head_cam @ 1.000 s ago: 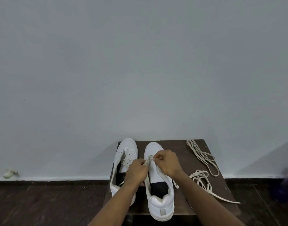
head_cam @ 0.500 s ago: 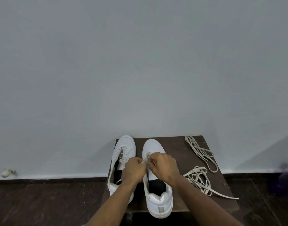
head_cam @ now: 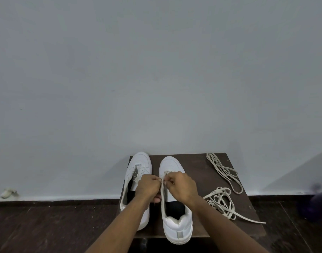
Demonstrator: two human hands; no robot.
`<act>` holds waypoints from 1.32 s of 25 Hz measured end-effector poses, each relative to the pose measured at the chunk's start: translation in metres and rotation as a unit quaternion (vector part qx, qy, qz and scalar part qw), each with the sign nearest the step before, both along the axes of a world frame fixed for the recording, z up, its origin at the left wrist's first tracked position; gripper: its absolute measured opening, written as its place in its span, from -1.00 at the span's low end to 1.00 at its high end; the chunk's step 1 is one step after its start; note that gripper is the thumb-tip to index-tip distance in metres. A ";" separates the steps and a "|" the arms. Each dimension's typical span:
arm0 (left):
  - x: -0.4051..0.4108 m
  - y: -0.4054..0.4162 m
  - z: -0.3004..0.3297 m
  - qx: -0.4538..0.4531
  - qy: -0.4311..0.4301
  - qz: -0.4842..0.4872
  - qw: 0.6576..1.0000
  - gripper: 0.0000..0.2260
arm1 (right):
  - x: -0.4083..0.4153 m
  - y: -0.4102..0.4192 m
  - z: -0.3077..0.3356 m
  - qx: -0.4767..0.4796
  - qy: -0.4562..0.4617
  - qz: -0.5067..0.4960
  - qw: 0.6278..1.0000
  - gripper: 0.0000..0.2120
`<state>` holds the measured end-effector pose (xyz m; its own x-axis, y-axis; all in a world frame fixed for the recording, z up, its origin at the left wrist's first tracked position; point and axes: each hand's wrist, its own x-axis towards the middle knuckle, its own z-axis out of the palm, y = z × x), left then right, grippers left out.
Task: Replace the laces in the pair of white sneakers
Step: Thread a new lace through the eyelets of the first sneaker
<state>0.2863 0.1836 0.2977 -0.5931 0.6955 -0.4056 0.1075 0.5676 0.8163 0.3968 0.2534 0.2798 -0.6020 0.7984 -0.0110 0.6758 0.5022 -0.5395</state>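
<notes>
Nearest the viewer, the heel of the right sneaker (head_cam: 176, 212) is seen overhanging the near edge of the small dark table (head_cam: 196, 167), with the left sneaker (head_cam: 136, 170) set just beside it, its outer side running along the table's left edge. Above the right sneaker's eyelets, the left hand (head_cam: 148, 188) and the right hand (head_cam: 182, 185) are brought close together, fingers curled; a pale lace (head_cam: 165, 174) is pinched between the fingertips of both. To the right, bare tabletop is left between the shoe and a tangled loose lace (head_cam: 220, 203), one end of which trails to the table's right edge. A second loose lace (head_cam: 222, 168) is laid farther back, near the far right corner. Dark wooden floor (head_cam: 47, 225) is seen on both sides of the table. The table's far edge is set against the plain grey wall (head_cam: 156, 70).
</notes>
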 end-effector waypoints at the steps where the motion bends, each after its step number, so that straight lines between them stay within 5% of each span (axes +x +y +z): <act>1: -0.001 0.001 0.000 -0.001 0.009 -0.007 1.000 -0.81 | 0.002 0.000 -0.004 -0.036 0.019 -0.004 0.999 -0.81; 5: 0.001 0.001 0.001 0.009 0.100 -0.035 0.994 -0.83 | 0.009 -0.002 -0.008 -0.054 0.051 0.032 0.997 -0.78; 7: 0.002 -0.001 0.006 0.015 0.228 -0.037 0.973 -0.84 | 0.014 -0.012 -0.007 0.056 0.065 0.050 0.995 -0.77; 9: 0.003 -0.002 0.014 0.070 0.267 0.001 0.961 -0.83 | 0.027 -0.035 -0.009 0.177 0.103 0.060 0.977 -0.83; 10: 0.000 0.000 0.020 0.114 0.211 0.042 0.970 -0.82 | 0.034 -0.048 -0.012 0.205 0.104 0.079 0.970 -0.85; 12: -0.009 0.009 0.042 0.224 -0.032 0.153 0.962 -0.85 | 0.047 -0.071 -0.027 0.212 0.061 0.128 0.967 -0.84; 15: -0.025 0.024 0.082 0.313 -0.271 0.222 0.883 -0.85 | 0.053 -0.079 -0.039 0.190 0.016 0.149 0.970 -0.78; 27: -0.079 -0.044 0.290 0.579 -0.326 0.171 0.727 -0.83 | 0.044 -0.080 -0.016 0.114 -0.075 0.131 0.982 -0.63; 29: -0.084 -0.052 0.285 0.573 -0.320 0.159 0.738 -0.85 | 0.043 -0.080 -0.014 0.103 -0.068 0.130 0.984 -0.63; 33: -0.070 -0.024 0.199 0.390 -0.291 0.112 0.867 -0.84 | 0.039 -0.075 -0.007 -0.013 0.069 0.071 0.995 -0.67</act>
<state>0.2161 0.1597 0.4967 -0.6011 0.7869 -0.1395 -0.4919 -0.2268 0.8406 0.4358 0.1783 0.2724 -0.7061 0.7056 0.0602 0.5176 0.5722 -0.6362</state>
